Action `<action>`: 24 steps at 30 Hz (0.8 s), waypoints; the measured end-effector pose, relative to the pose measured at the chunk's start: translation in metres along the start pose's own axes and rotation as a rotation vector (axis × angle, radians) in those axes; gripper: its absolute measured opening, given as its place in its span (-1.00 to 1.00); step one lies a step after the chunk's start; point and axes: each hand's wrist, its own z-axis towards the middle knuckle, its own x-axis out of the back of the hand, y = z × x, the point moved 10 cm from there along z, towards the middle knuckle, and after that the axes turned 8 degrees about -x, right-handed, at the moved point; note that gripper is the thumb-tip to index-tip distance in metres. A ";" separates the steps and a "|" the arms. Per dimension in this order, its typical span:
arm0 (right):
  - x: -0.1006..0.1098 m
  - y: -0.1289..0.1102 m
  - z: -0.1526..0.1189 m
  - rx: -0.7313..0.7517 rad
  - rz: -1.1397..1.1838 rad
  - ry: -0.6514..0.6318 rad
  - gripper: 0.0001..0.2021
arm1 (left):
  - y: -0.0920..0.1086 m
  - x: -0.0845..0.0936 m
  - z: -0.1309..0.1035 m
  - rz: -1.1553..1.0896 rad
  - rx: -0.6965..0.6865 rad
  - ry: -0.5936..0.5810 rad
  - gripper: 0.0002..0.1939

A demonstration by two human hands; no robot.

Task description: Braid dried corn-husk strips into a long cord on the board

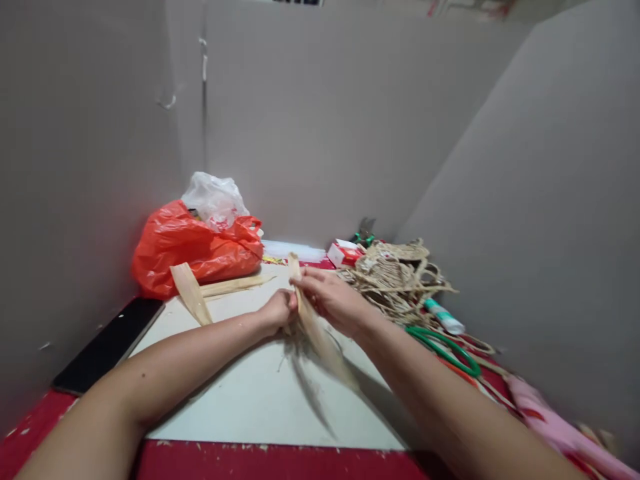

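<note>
Above the white board (225, 393), both hands meet at a long, pale dried corn husk (320, 343). My left hand (277, 311) is closed around it near the middle of the board, fingers curled inward. From the right, my right hand (327, 293) pinches the husk's upper part between thumb and fingers. The husk's lower end slants down to the right and is a little blurred. Thin frayed fibres (295, 339) show just beneath my left hand; what they belong to is partly hidden. Another husk piece (191, 293) lies at the board's left, beside a flatter strip (233, 287).
An orange plastic bag (165, 243) with a white bag (215, 197) stands at the back left, behind a black phone-like slab (107, 347). Tangled twine (395, 277), a red-and-white box (345, 253) and green cord (450, 350) lie right. Grey panels (320, 120) enclose the table.
</note>
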 end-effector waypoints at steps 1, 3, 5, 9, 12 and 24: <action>0.011 0.017 -0.007 -0.037 -0.035 0.025 -0.79 | -0.006 -0.006 0.001 -0.007 0.029 -0.049 -0.82; 0.031 0.044 -0.015 -0.063 -0.097 0.089 -0.77 | -0.016 -0.012 0.004 -0.017 0.068 -0.103 -0.80; 0.044 0.061 -0.018 -0.056 -0.143 0.157 -0.73 | -0.019 -0.011 0.008 -0.034 0.066 -0.083 -0.81; 0.051 0.080 -0.015 -0.114 -0.142 0.208 -0.79 | -0.019 -0.004 0.011 -0.041 0.046 0.010 -0.88; 0.047 0.085 -0.014 -0.152 -0.101 0.200 -0.86 | -0.016 0.000 0.010 -0.034 0.022 0.051 -0.86; 0.045 0.080 -0.018 -0.146 -0.209 0.208 -0.82 | -0.012 0.007 0.010 0.098 -0.057 0.138 -0.84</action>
